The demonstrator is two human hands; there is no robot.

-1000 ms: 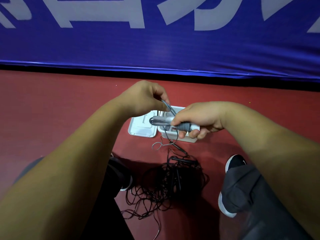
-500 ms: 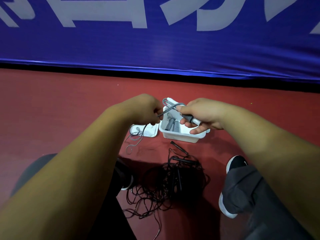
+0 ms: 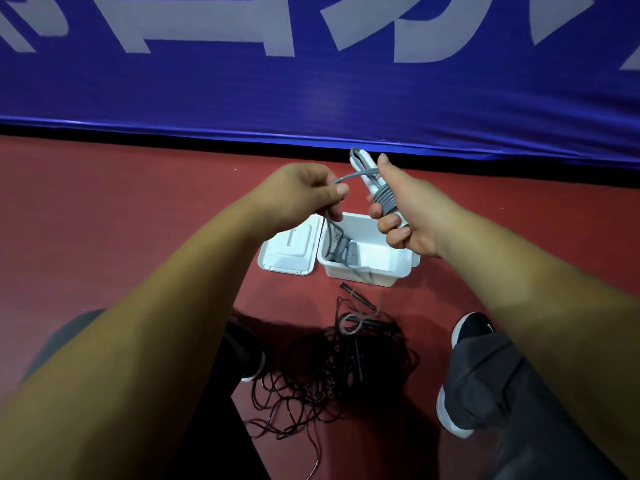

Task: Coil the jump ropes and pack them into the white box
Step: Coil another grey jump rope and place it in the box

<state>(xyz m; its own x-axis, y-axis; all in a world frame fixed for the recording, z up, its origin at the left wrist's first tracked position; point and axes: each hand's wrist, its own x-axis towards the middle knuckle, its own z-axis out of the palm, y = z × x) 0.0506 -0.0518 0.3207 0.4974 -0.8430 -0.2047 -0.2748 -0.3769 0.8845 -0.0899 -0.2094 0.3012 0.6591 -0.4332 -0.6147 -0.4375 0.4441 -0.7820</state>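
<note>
Fingers [image 3: 393, 221] of right hand [image 3: 419, 209] clamp wrapped handles [image 3: 367, 168]; left hand [image 3: 301, 192] pinches rope [image 3: 353, 175]. Risk: slack lets coil [image 3: 386, 197] unwind b4 reaching box [image 3: 391, 276].

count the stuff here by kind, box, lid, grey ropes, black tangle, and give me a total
white box: 1
white lid: 1
grey jump ropes: 2, one held, one in the box
black rope tangle: 1 pile, ropes in it cannot be told apart
total: 5
</note>
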